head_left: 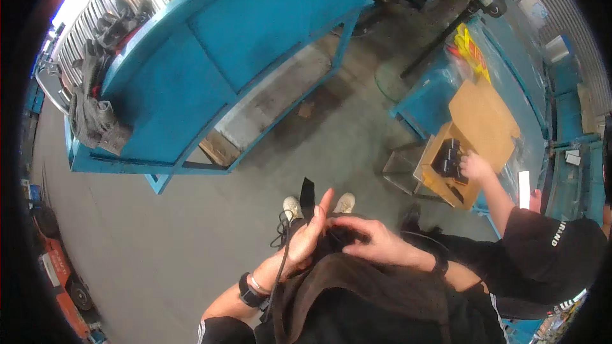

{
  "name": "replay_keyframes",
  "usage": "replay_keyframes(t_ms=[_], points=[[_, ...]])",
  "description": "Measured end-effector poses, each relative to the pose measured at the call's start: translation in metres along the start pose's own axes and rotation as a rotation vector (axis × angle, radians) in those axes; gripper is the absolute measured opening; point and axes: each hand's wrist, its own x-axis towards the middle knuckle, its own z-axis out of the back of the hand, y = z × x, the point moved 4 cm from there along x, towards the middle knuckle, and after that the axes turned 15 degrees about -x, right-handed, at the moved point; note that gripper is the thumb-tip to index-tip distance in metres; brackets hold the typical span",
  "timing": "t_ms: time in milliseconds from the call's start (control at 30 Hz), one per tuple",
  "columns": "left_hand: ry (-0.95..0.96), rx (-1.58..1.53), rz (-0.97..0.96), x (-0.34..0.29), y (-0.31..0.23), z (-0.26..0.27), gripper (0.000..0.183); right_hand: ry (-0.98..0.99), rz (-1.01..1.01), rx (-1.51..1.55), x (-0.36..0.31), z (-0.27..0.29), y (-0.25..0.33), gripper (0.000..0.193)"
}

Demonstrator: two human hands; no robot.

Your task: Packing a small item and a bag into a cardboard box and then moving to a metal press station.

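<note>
My left hand [307, 237] is in front of my body, seen edge-on with its fingers pointing away from me. A flat black strap [308, 193] sticks up beside its fingers and appears to be gripped there. My right hand [380, 243] is just to the right, its fingers curled over a dark thing [344, 237] between the hands, whose kind I cannot make out. A thin black cord [284, 251] hangs along my left wrist. Below both hands, a dark brown apron [370, 280] covers my front.
A blue metal bench [210, 70] stands at the left, with dark gloves [99, 118] on its edge. At right, another person's hand [475, 167] reaches into an open cardboard box [488, 118] holding black parts [448, 159]. A red machine [60, 280] stands far left.
</note>
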Motion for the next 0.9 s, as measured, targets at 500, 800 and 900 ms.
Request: replay_keyframes(t_ms=[500,800,900], points=[[0.007,0.207,0.048,0.000,0.018,-0.005,0.073,0.069,0.068,0.005,-0.007,-0.011,-0.024,0.034],[0.026,0.421,-0.129,-0.017,-0.001,-0.017,0.067,0.081,-0.097,0.153,-0.014,-0.007,-0.029,0.024],[0.166,0.533,-0.257,-0.022,-0.018,-0.011,0.046,0.013,-0.110,0.092,-0.021,0.001,-0.040,0.021]])
